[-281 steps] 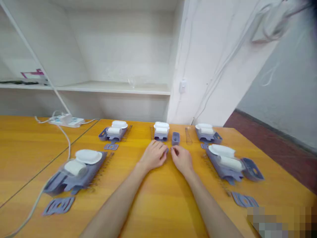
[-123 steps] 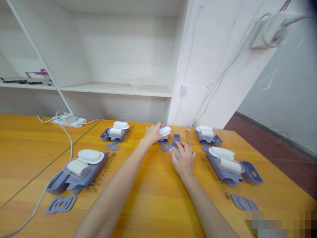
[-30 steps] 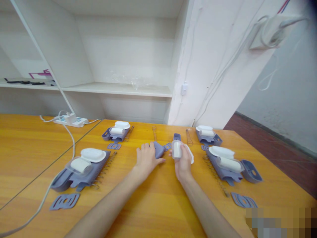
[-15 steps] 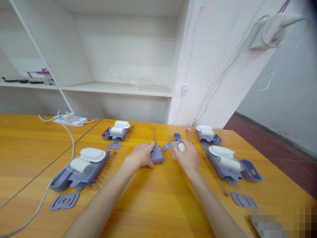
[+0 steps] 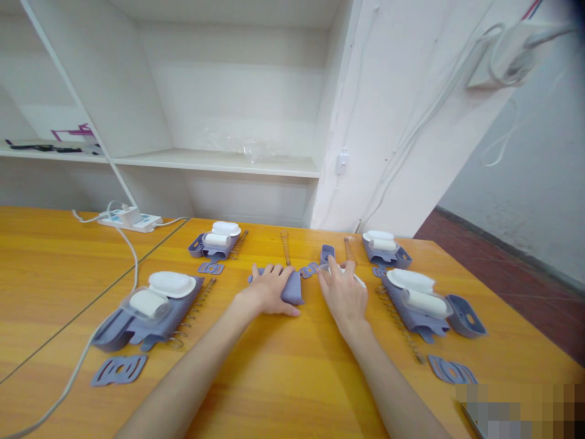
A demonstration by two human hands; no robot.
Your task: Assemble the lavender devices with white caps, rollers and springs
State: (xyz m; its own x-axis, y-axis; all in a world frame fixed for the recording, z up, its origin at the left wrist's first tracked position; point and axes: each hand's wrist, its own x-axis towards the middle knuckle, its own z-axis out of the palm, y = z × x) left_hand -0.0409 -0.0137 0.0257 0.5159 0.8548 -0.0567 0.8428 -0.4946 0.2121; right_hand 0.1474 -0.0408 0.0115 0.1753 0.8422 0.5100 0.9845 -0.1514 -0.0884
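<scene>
My left hand (image 5: pixel 269 289) lies over a purple-grey plastic housing (image 5: pixel 292 289) on the table, thumb at its near side and fingers across its top. My right hand (image 5: pixel 343 296) is closed down over a white oval piece (image 5: pixel 359 280); most of it is hidden under the palm and fingers. Just beyond the right fingertips stands a small purple-grey cup-like part (image 5: pixel 327 252). Between the hands lies a flat slotted plate (image 5: pixel 309 269). A coil spring (image 5: pixel 285 247) lies behind the left hand, and another spring (image 5: pixel 349 250) behind the right.
Similar sets of housings, white oval pieces, and white rolls stand at left (image 5: pixel 150 305), back left (image 5: pixel 219 241), right (image 5: pixel 415 299) and back right (image 5: pixel 384 247). A power strip (image 5: pixel 130 218) with a white cable (image 5: pixel 82 360) sits left. A pixelated patch covers the front right corner.
My left hand has slid further over the housing. My right hand has turned palm-down; the white round end seen in its grip is hidden, and a white oval edge shows beneath it.
</scene>
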